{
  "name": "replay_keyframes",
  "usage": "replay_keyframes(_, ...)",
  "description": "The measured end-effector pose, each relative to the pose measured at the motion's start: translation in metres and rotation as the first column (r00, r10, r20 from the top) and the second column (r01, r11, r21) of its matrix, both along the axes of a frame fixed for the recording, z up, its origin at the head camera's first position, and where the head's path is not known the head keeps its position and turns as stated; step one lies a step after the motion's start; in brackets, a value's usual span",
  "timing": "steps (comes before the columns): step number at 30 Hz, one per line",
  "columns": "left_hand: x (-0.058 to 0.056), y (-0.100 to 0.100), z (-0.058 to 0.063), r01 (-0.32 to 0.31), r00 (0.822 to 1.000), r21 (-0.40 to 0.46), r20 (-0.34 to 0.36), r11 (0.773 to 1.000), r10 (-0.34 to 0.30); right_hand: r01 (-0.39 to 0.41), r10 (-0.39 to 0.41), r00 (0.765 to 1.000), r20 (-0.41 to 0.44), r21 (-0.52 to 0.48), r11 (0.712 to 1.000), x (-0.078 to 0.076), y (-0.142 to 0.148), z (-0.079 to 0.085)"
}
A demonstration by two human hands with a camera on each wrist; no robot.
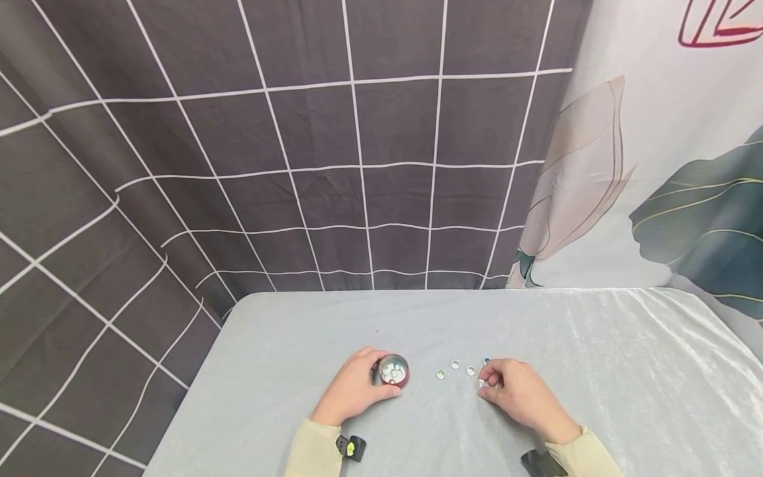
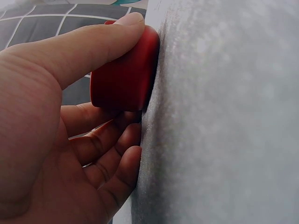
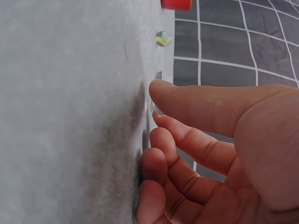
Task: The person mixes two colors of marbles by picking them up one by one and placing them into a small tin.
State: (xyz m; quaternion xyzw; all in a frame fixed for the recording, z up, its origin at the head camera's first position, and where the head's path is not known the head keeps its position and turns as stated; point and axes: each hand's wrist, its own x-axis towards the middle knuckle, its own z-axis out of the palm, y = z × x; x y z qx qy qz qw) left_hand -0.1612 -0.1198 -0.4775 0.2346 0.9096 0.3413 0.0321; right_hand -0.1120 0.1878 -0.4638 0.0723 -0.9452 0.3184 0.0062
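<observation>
My left hand (image 1: 356, 386) grips a small round red cup (image 2: 124, 70), thumb on one side and fingers on the other. The cup stands upright on the table, and several glass marbles show inside it in the head view. To the right, my right hand (image 1: 517, 392) pinches a clear marble (image 1: 481, 383) at the tabletop between thumb and index finger. In the right wrist view the thumb mostly hides that marble. Close by lie a green-tinted marble (image 1: 440, 374), two clear marbles (image 1: 456, 364) and a blue marble (image 1: 486, 361), the last partly behind the fingers.
A pale grey velvety cloth (image 1: 286, 331) covers the table. Behind it hangs a dark curtain (image 1: 322, 132) with a white grid, and a white leaf-patterned curtain (image 1: 584, 199) hangs at the right. Each wrist wears a black camera strap (image 1: 352, 447).
</observation>
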Motion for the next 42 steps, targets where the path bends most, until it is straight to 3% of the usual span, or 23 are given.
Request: replay_keyframes(42, 0.001, 0.001, 0.001, -0.001, 1.000, 0.000, 0.008, 1.000, 0.001, -0.012, 0.012, 0.997, -0.081, -0.003, 1.000, -0.005, -0.015, 0.017)
